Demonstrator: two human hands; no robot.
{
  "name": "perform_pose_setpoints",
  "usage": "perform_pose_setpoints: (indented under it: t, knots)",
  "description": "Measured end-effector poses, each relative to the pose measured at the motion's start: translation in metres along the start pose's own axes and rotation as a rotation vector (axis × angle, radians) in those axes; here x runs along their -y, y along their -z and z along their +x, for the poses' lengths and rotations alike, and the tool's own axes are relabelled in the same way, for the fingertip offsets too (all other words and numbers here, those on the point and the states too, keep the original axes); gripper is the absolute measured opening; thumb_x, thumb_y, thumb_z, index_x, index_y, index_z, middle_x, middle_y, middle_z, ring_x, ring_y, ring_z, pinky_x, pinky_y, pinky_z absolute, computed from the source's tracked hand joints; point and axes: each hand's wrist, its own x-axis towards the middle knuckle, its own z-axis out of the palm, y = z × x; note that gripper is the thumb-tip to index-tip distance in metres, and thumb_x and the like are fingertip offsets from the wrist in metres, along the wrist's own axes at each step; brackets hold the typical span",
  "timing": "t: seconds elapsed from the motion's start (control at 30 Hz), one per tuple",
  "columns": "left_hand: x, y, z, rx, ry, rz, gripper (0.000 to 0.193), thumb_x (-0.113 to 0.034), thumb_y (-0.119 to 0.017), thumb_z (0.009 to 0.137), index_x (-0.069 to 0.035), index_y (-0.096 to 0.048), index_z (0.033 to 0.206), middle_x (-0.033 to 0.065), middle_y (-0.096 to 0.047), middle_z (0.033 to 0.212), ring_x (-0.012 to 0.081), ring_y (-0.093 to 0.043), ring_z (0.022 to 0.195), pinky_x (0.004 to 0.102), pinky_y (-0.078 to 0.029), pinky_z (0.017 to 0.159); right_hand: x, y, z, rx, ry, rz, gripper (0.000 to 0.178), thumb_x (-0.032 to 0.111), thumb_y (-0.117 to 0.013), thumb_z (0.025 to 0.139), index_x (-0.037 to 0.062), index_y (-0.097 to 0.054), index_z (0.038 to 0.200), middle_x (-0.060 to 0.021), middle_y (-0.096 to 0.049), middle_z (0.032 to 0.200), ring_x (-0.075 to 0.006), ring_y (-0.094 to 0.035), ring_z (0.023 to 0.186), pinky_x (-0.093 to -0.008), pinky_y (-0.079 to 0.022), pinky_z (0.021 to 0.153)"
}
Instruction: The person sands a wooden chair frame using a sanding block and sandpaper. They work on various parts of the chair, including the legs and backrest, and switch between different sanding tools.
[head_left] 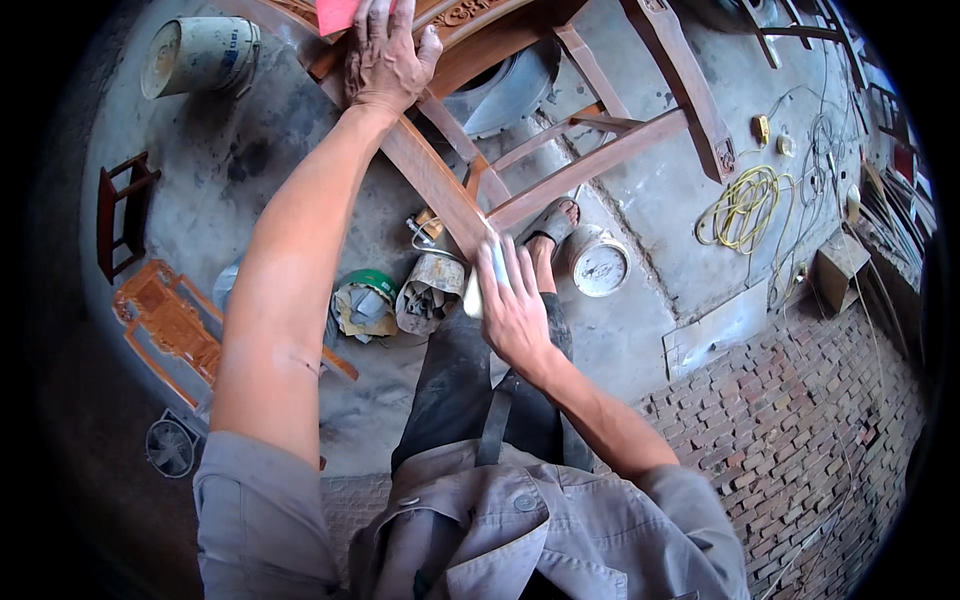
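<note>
A reddish-brown wooden chair (435, 185) with carved parts lies tipped over at the top middle, its legs pointing toward me and to the right. My left hand (388, 62) is closed over its frame, thumb apart from the fingers. A pink-red sheet (336, 14) shows beside those fingertips. At the near end of a chair leg, my right hand (512, 305) presses a pale pad (474, 297) against the wood. The fingers lie along the leg's end and hide most of the pad, so its exact kind is unclear.
Near my legs stand a green-rimmed bucket (364, 303), a bucket of scraps (430, 292) and a lidded white bucket (600, 262). Another bucket (200, 57) lies far left. A carved chair piece (170, 320), a fan (170, 447) and coiled yellow cable (742, 210) are around.
</note>
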Motion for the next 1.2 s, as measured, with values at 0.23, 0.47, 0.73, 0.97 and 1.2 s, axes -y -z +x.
perform_pose_setpoints:
  t: [0.23, 0.47, 0.73, 0.97, 1.2]
  knots:
    - [-0.041, 0.064, -0.015, -0.098, -0.185, -0.239, 0.042, -0.024, -0.072, 0.088, -0.017, -0.072, 0.129, 0.0235, -0.049, 0.145, 0.0428, -0.046, 0.134, 0.0517, -0.039, 0.115, -0.023, 0.001, -0.132, 0.223, -0.329, 0.168, 0.084, -0.005, -0.056, 0.071, 0.0043, -0.044, 0.153, -0.0179, -0.046, 0.157, -0.0492, -0.02, 0.154, -0.063, -0.012, 0.126]
    - [-0.161, 0.178, -0.18, 0.741, 0.045, -1.018, 0.051, -0.031, -0.085, 0.082, -0.004, -0.069, 0.123, 0.0201, -0.061, 0.136, 0.0386, -0.054, 0.132, 0.0478, -0.044, 0.11, -0.038, 0.083, -0.096, 0.232, -0.204, 0.562, 0.028, 0.006, -0.077, 0.076, 0.0051, -0.074, 0.104, -0.0137, -0.072, 0.089, -0.0355, -0.068, 0.087, -0.0437, -0.054, 0.078]
    - [-0.175, 0.182, -0.226, 0.815, 0.719, -1.31, 0.037, -0.012, -0.079, 0.091, -0.001, -0.07, 0.125, 0.0083, -0.074, 0.113, 0.0143, -0.068, 0.105, 0.0311, -0.054, 0.094, -0.036, 0.08, -0.03, 0.176, -0.675, 1.022, 0.054, 0.042, -0.067, 0.101, 0.0012, -0.059, 0.135, -0.014, -0.071, 0.104, -0.019, -0.066, 0.077, -0.0339, -0.056, 0.067]
    - [-0.18, 0.189, -0.203, 0.696, 1.005, -1.817, 0.038, -0.003, -0.078, 0.09, -0.003, -0.07, 0.128, 0.0151, -0.03, 0.151, 0.0136, -0.043, 0.133, 0.0331, -0.035, 0.113, -0.042, 0.121, 0.015, 0.794, -0.782, 1.297, 0.056, 0.048, -0.061, 0.103, -0.0021, -0.064, 0.128, -0.0035, -0.07, 0.105, -0.0083, -0.063, 0.087, -0.027, -0.052, 0.066]
    - [-0.102, 0.188, -0.15, 0.65, 1.006, -1.417, 0.027, -0.017, -0.073, 0.097, -0.005, -0.073, 0.122, 0.008, -0.075, 0.108, 0.0136, -0.071, 0.086, 0.0289, -0.06, 0.071, -0.11, 0.105, 0.098, -0.342, 0.04, 0.117, 0.026, 0.007, -0.061, 0.097, 0.0028, -0.062, 0.123, -0.0221, -0.068, 0.092, -0.043, -0.065, 0.089, -0.0499, -0.052, 0.074]
